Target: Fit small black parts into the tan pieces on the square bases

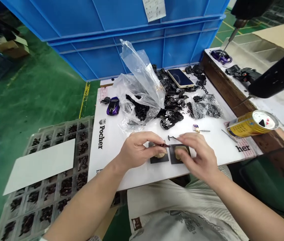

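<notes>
My left hand [138, 149] pinches a thin dark stick-like part [164, 145] over a small black square pad [159, 157] on the white board [111, 147]. My right hand [197, 155] rests with curled fingers on a second black pad [174, 157] and pinches a tiny dark hooked part [172, 137] at its fingertips. The two hands nearly touch above the pads.
A clear plastic bag [142, 87] and a heap of black toy-car parts [174, 103] lie behind, with a purple toy car [113, 106], a phone [180, 77] and a yellow can [252, 124]. A grey parts tray [54, 180] sits left, blue crates [121, 36] behind.
</notes>
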Motion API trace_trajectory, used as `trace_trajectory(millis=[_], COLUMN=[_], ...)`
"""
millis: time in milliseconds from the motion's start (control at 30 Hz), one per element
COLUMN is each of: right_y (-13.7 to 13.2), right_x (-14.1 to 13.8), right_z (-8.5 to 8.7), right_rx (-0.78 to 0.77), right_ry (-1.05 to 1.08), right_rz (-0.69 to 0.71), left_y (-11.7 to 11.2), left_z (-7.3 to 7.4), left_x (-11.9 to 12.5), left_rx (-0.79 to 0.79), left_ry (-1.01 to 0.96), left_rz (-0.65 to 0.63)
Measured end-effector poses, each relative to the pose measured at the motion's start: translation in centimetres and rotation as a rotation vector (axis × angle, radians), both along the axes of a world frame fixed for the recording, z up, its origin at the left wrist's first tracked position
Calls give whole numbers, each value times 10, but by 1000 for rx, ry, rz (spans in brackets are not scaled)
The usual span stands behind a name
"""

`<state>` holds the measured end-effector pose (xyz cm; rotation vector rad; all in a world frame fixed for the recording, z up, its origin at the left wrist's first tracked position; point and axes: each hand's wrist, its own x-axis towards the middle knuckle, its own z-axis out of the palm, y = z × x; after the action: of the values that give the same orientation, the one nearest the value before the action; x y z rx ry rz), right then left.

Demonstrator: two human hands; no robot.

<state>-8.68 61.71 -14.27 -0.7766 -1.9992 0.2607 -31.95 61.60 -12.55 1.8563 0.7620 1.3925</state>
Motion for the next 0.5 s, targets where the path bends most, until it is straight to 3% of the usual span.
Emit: trace_trajectory(millis=[67,167,333,500], right_y=[-5,-8,-7,-4], right_x=[-4,-14,-20,-11], right_z=[15,31,34,28], right_rx=[15,-40,-118,-622], right_ry=[0,-26,-59,-11], right_rz=[127,184,209,115], left_y=[-2,-4,-5,-1], left_z=[-3,-2,2,8], left_x=[0,1,-2,-20], left_rx=[50,142,116,-68], left_ry=[5,1,13,253], left_rz=[-18,-27,-24,-97])
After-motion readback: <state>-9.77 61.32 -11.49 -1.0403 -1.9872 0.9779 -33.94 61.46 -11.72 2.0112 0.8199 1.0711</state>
